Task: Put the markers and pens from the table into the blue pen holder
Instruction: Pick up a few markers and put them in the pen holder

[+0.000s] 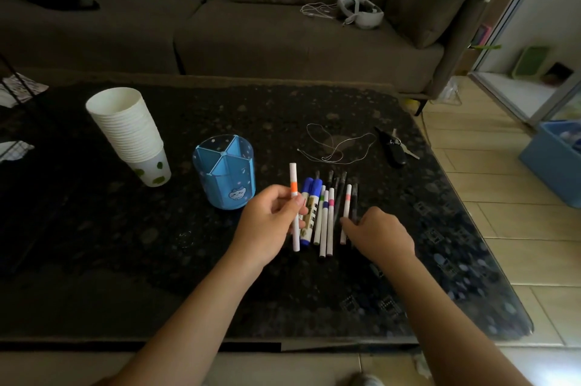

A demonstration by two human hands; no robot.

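Observation:
The blue pen holder (224, 172) stands upright on the dark table (188, 259), its divided compartments showing no pens. Just right of it my left hand (267, 225) grips a white marker with an orange band (293, 181), held nearly upright above the table. A row of several markers and pens (327, 212) lies side by side on the table, among them two blue-capped markers (311, 190) and thin white and black pens. My right hand (377, 236) rests at the row's right end, its fingertips touching the near ends of the outer pens; whether it grips one is unclear.
A tall stack of white paper cups (130, 134) stands left of the holder. A thin cord (336, 146) and a black key set (393, 146) lie behind the pens. A sofa (251, 39) with a white headset (360, 9) runs along the far side. A blue bin (556, 159) sits on the floor at right.

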